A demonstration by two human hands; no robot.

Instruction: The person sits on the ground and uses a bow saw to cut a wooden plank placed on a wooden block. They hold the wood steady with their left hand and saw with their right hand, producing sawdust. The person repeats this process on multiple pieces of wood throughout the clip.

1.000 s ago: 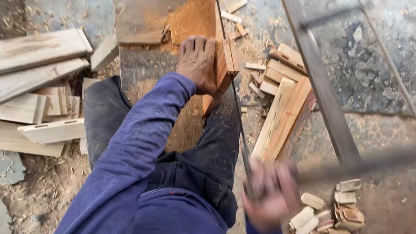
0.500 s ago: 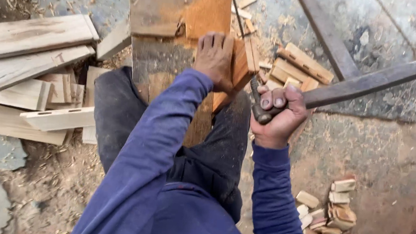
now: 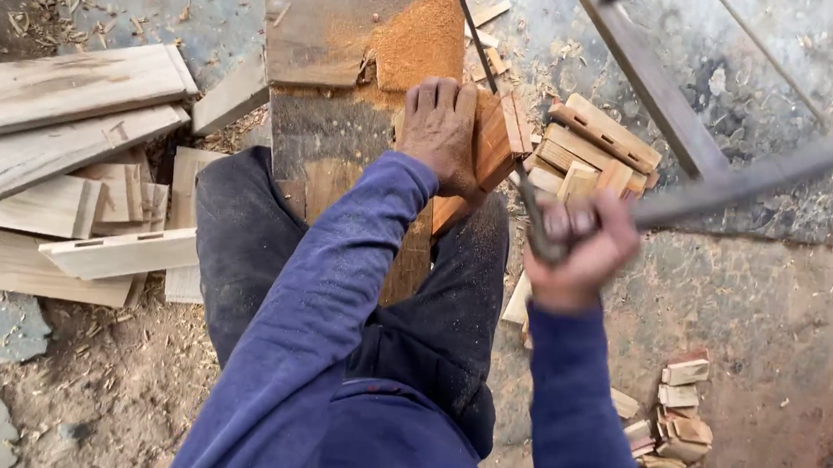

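Left hand [image 3: 442, 134] is pressed flat, fingers curled, over the orange wood block [image 3: 492, 150] on the plank worktop [image 3: 337, 46]. Right hand [image 3: 576, 250] is fisted round the frame saw [image 3: 703, 179] handle, lower and farther right than half a second ago.

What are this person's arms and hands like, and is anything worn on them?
Both arms are covered to the wrist by long, dark blue sleeves of soft cloth, speckled with pale sawdust. The left hand and right hand are bare, with no gloves, rings or watch in view. The left hand is dusted with sawdust; the right is blurred.
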